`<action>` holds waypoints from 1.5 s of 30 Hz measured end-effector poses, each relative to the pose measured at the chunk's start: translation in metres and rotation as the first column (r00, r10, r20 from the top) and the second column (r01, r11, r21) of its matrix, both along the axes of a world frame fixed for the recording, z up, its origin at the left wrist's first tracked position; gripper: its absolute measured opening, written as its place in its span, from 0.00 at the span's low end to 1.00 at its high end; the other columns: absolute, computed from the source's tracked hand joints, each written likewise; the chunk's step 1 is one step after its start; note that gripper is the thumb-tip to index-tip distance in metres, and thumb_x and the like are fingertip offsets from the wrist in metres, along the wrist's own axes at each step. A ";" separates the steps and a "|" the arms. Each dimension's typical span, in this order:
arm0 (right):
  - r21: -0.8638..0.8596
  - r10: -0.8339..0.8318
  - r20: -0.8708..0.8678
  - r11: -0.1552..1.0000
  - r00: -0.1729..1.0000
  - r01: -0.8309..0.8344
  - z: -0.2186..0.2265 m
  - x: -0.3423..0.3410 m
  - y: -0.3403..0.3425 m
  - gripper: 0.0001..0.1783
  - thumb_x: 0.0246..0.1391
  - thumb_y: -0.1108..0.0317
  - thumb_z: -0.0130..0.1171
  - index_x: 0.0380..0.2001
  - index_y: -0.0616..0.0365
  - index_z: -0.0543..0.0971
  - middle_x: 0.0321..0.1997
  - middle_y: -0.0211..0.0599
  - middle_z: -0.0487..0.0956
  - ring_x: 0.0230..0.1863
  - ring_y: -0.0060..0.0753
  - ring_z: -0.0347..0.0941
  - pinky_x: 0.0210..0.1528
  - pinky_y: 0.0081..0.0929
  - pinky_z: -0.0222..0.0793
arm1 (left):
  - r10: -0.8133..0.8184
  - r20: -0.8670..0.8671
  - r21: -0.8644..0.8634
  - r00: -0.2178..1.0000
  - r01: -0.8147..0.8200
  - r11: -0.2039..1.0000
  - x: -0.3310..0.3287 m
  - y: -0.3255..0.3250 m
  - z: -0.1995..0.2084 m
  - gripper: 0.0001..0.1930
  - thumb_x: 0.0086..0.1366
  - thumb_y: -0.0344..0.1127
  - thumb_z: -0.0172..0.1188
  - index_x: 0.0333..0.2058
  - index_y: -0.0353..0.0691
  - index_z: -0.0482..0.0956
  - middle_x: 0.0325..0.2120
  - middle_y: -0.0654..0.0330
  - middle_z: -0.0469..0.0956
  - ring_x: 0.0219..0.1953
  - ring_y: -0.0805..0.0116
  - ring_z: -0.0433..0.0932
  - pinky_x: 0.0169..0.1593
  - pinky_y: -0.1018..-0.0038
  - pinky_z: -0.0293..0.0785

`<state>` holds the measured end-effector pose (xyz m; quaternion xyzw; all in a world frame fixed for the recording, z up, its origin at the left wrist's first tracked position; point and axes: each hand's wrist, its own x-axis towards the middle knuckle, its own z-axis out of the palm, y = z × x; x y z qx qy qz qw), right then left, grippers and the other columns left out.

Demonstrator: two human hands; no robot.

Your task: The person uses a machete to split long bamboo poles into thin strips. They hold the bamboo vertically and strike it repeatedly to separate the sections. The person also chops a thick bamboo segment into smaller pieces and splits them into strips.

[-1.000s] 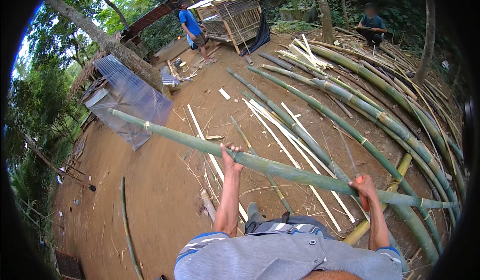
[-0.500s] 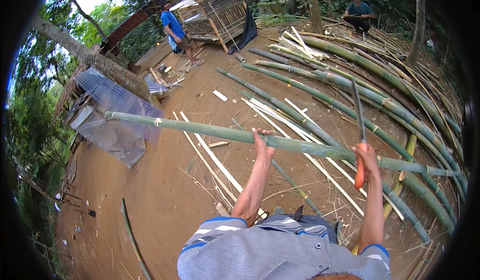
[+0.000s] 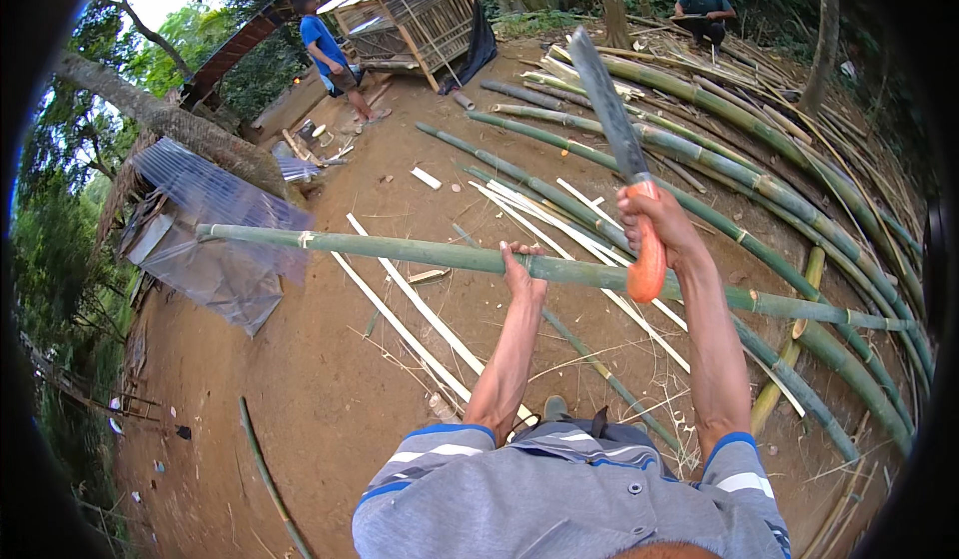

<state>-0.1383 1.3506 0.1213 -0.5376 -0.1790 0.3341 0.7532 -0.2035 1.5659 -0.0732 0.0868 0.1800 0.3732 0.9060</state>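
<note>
A long green bamboo pole (image 3: 420, 251) lies crosswise in front of me, its left end near a plastic sheet and its right end over the bamboo pile. My left hand (image 3: 521, 267) is wrapped round the middle of this pole. In my right hand (image 3: 661, 221) is a machete (image 3: 611, 109) with a wide dark blade and a curved orange handle, gripped by the handle. The blade points up and away from me, tilted a little left. The handle's lower end overlaps the pole in view; whether they touch I cannot tell.
Green bamboo poles (image 3: 789, 214) are heaped at the right. Pale split strips (image 3: 410, 294) lie on the dirt ground. A person in blue (image 3: 322, 44) stands by a bamboo hutch (image 3: 415, 29); another person (image 3: 703, 7) sits at the far right. Clear plastic sheeting (image 3: 225, 199) is at left.
My right hand has moved left and up with the machete, whose broad blade side now shows. My left hand keeps its hold on the pole. The person in blue has turned and shifted slightly.
</note>
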 end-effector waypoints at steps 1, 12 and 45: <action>0.035 0.042 -0.031 0.999 0.999 -0.041 0.007 -0.001 0.002 0.12 0.44 0.70 0.55 0.34 0.59 0.69 0.17 0.24 0.65 0.14 0.16 0.62 0.13 0.15 0.61 | -0.004 0.009 0.003 1.000 0.004 1.000 0.000 -0.003 0.002 0.14 0.62 0.47 0.53 0.28 0.43 0.67 0.16 0.66 0.66 0.21 0.71 0.66 0.34 0.70 0.71; -0.019 0.145 0.093 0.989 0.985 -0.144 0.008 -0.001 -0.049 0.11 0.43 0.70 0.56 0.32 0.59 0.69 0.18 0.27 0.67 0.14 0.17 0.62 0.14 0.18 0.61 | 0.028 -0.038 0.120 0.999 -0.023 0.992 -0.029 -0.030 0.008 0.14 0.62 0.50 0.53 0.28 0.46 0.68 0.16 0.67 0.65 0.22 0.71 0.67 0.34 0.71 0.71; -0.783 -0.012 0.619 -0.080 0.785 0.617 -0.198 -0.075 -0.303 0.11 0.48 0.65 0.49 0.35 0.58 0.71 0.30 0.53 0.77 0.32 0.57 0.74 0.34 0.50 0.70 | -0.048 -0.290 0.105 0.956 0.082 0.991 -0.003 -0.001 0.068 0.20 0.66 0.49 0.43 0.18 0.45 0.61 0.13 0.66 0.61 0.19 0.67 0.64 0.31 0.63 0.68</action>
